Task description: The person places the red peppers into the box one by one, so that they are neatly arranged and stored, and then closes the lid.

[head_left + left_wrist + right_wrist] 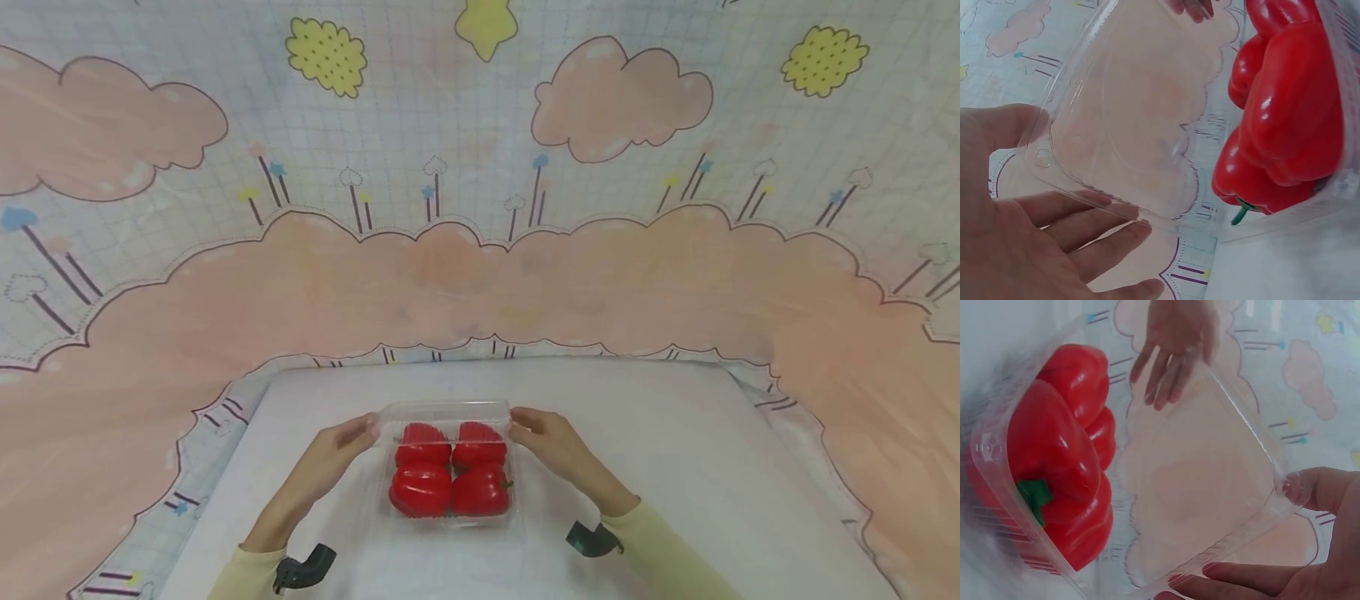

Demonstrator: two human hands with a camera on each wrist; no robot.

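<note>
A clear plastic clamshell box (514,492) stands on the white table with several red bell peppers (420,490) in it. Its hinged lid (444,410) is raised along the far side, tilted up from the base. At the lid's left corner my left hand (330,458) holds the edge, thumb on one face and fingers on the other. My right hand (558,450) grips the opposite corner in the same way. Through the lid (1129,119) the cloth behind shows in the left wrist view. A green stem (1035,497) marks one pepper in the right wrist view.
The white table (660,467) spreads out on both sides of the box. Behind it hangs a patterned cloth (465,283) with clouds and stars. A dark wrist device (306,568) sits by the left sleeve, another dark wrist device (592,540) by the right.
</note>
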